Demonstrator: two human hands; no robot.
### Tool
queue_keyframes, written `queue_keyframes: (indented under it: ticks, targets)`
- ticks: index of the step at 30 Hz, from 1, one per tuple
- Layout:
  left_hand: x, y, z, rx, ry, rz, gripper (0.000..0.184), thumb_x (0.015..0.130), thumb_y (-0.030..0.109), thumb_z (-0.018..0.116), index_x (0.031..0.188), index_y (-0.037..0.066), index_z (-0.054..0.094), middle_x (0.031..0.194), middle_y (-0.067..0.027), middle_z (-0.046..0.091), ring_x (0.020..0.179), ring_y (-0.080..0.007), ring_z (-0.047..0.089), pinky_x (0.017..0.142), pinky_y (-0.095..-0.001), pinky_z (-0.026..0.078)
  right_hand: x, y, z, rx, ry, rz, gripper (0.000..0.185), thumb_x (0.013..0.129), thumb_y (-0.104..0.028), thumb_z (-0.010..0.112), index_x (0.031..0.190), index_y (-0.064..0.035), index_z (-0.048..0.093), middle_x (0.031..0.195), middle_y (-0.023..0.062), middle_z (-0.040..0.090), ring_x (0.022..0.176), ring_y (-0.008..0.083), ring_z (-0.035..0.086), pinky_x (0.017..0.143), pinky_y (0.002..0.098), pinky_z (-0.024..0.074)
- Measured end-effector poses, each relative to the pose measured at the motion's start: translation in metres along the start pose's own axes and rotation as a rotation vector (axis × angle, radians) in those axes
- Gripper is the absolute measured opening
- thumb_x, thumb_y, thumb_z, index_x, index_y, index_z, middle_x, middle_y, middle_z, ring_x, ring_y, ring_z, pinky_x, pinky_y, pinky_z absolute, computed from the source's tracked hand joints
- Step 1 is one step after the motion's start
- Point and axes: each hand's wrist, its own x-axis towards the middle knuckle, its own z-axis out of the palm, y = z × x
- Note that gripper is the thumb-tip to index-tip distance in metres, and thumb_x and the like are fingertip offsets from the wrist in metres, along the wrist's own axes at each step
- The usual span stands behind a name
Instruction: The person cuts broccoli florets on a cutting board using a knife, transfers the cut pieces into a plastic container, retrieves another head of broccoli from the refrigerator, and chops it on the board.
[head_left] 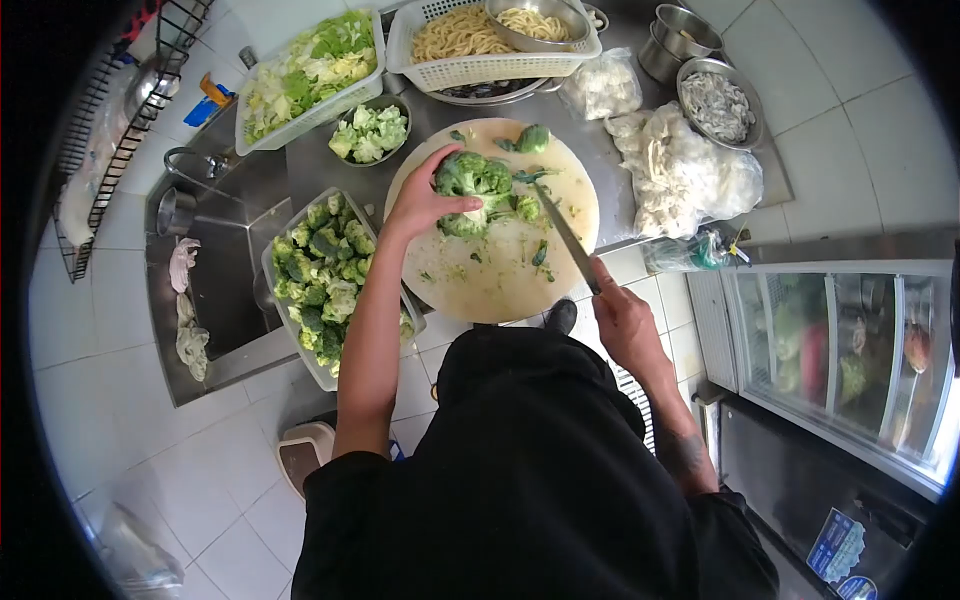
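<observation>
My left hand is closed around a head of broccoli on the left part of a round cutting board. The fingers reach over its far side and the thumb lies across the near side. In my right hand is the handle of a knife, its blade slanting up and left over the board, with the tip to the right of the broccoli. Leaf scraps and small green bits lie scattered on the board, and a green piece sits at its far edge.
Left of the board stands a bin of broccoli florets, beside a sink. Behind are a bowl of pale green pieces, a lettuce basket and a noodle basket. Plastic bags lie right, above a glass-doored fridge.
</observation>
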Motion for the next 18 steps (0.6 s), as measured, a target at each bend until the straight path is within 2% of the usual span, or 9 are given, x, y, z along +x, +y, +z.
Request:
queue_keyframes:
  ticks: [1, 3, 5, 9, 11, 14, 18]
  targets:
    - [0.001, -0.005, 0.001, -0.001, -0.004, -0.001, 0.096, 0.064, 0.019, 0.098, 0.147, 0.008, 0.051, 0.138, -0.0107, 0.061, 0.126, -0.0197, 0.057, 0.108, -0.0343, 0.045, 0.0, -0.004, 0.001, 0.0, 0.0, 0.004, 0.061, 0.094, -0.002, 0.059, 0.152, -0.0134, 0.048, 0.084, 0.0234, 0.066, 0.08, 0.0403, 0.067, 0.075, 0.0457, 0.0522]
    - [0.004, -0.016, 0.003, -0.077, -0.011, 0.025, 0.095, 0.064, 0.017, 0.097, 0.147, 0.009, 0.051, 0.139, -0.0102, 0.061, 0.126, -0.0194, 0.057, 0.109, -0.0344, 0.044, -0.002, -0.012, 0.004, -0.049, -0.062, -0.026, 0.062, 0.096, -0.007, 0.058, 0.155, -0.0197, 0.043, 0.079, 0.0218, 0.061, 0.074, 0.0426, 0.065, 0.072, 0.0521, 0.0522]
    - [0.0, -0.01, 0.001, -0.042, -0.015, 0.04, 0.094, 0.065, 0.017, 0.097, 0.147, 0.009, 0.051, 0.139, -0.0102, 0.061, 0.126, -0.0192, 0.057, 0.109, -0.0342, 0.044, 0.001, -0.019, 0.006, -0.088, -0.055, -0.054, 0.063, 0.097, -0.008, 0.059, 0.155, -0.0214, 0.043, 0.078, 0.0205, 0.059, 0.071, 0.0416, 0.064, 0.068, 0.0522, 0.0527]
    - [-0.005, 0.001, -0.004, 0.025, -0.038, -0.023, 0.093, 0.067, 0.017, 0.096, 0.148, 0.008, 0.05, 0.138, -0.0109, 0.063, 0.124, -0.0186, 0.059, 0.108, -0.0335, 0.045, 0.005, -0.045, 0.005, -0.004, 0.101, -0.142, 0.066, 0.097, -0.006, 0.058, 0.158, -0.0209, 0.038, 0.082, 0.0197, 0.058, 0.067, 0.041, 0.063, 0.063, 0.0519, 0.0537]
    - [-0.005, -0.003, -0.003, 0.045, -0.021, -0.023, 0.095, 0.066, 0.018, 0.096, 0.149, 0.008, 0.05, 0.138, -0.0113, 0.063, 0.124, -0.0186, 0.06, 0.108, -0.0334, 0.045, 0.008, -0.045, 0.017, 0.054, 0.264, -0.228, 0.068, 0.097, -0.004, 0.056, 0.159, -0.0205, 0.035, 0.084, 0.0215, 0.059, 0.068, 0.0423, 0.064, 0.064, 0.0536, 0.0543]
    - [-0.004, -0.005, -0.002, 0.053, -0.013, -0.012, 0.098, 0.066, 0.02, 0.096, 0.15, 0.007, 0.048, 0.138, -0.0119, 0.063, 0.124, -0.019, 0.06, 0.109, -0.0334, 0.045, 0.021, -0.012, 0.053, -0.123, -0.085, -0.097, 0.064, 0.098, -0.006, 0.05, 0.159, -0.0198, 0.035, 0.083, 0.027, 0.06, 0.069, 0.0472, 0.066, 0.064, 0.056, 0.0542]
    - [-0.001, -0.013, -0.004, 0.061, -0.04, 0.004, 0.099, 0.066, 0.023, 0.096, 0.15, 0.006, 0.047, 0.14, -0.0117, 0.062, 0.127, -0.0195, 0.059, 0.11, -0.0334, 0.044, 0.016, -0.003, 0.061, -0.138, -0.11, -0.085, 0.064, 0.098, -0.008, 0.05, 0.159, -0.0205, 0.035, 0.082, 0.028, 0.06, 0.068, 0.0486, 0.065, 0.063, 0.0563, 0.0539]
